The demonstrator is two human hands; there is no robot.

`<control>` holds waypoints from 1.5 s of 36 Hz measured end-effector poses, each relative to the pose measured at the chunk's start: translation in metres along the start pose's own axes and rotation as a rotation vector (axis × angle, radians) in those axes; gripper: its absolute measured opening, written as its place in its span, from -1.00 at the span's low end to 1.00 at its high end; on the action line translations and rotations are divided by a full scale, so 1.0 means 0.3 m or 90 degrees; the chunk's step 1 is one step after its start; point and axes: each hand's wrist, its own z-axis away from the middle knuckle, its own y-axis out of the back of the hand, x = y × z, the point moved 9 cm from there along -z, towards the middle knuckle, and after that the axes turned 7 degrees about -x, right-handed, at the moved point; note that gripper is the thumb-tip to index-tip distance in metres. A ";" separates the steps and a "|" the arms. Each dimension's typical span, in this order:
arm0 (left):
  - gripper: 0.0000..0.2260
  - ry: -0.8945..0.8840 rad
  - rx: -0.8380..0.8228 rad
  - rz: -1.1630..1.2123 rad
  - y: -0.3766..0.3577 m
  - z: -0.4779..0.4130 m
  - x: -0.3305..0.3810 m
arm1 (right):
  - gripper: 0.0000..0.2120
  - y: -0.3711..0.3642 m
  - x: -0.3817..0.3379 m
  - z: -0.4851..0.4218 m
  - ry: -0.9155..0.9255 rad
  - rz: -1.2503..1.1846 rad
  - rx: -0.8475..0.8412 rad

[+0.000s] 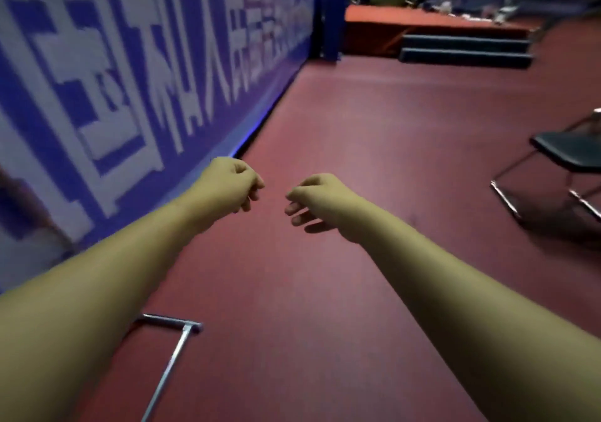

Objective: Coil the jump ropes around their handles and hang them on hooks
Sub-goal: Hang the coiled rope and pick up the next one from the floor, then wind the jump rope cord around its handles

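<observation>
Reaching out, left hand (227, 184) and right hand (322, 204) hang near each other, fingers (294, 209) loosely curled, holding nothing. Red floor (374, 135) runs open beyond the fingers, banner wall (130, 80) edging left, folding chair (566, 152) well right. Where the jump ropes are cannot be told.

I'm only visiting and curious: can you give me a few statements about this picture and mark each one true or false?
1. Both hands grip a jump rope. False: the left hand and the right hand are loosely curled and no rope shows in either.
2. A black chair stands at the right. True.
3. The floor is green. False: it is dark red.
4. A blue banner with white characters runs along the left. True.
</observation>
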 end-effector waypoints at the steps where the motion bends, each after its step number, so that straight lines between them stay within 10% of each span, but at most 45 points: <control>1: -0.78 0.003 -0.041 -0.003 -0.157 -0.027 -0.001 | -0.93 0.103 0.115 0.034 -0.031 -0.006 0.033; 13: -0.73 0.073 -0.377 -0.034 -1.690 -0.128 -0.212 | -0.90 0.823 1.450 0.316 -0.306 -0.102 0.228; 24: -0.80 0.114 -0.600 -0.155 -2.695 -0.019 -0.646 | -0.83 0.998 2.547 0.494 -0.530 0.150 0.234; 34: -0.92 0.120 -0.670 -0.220 -3.076 0.163 -0.887 | 0.01 0.904 3.017 0.628 -0.599 0.300 0.068; 44: -0.85 0.121 -0.632 -0.280 -3.161 0.155 -0.940 | -0.66 0.881 3.018 0.584 -0.562 0.539 0.084; 49: -0.90 0.234 -0.610 -0.167 -3.151 0.154 -0.954 | -0.72 0.813 2.972 0.545 -0.592 0.295 0.144; 54: -0.65 0.573 -0.579 0.232 -3.146 0.216 -0.976 | -0.89 0.583 2.904 0.433 -0.475 -0.425 0.178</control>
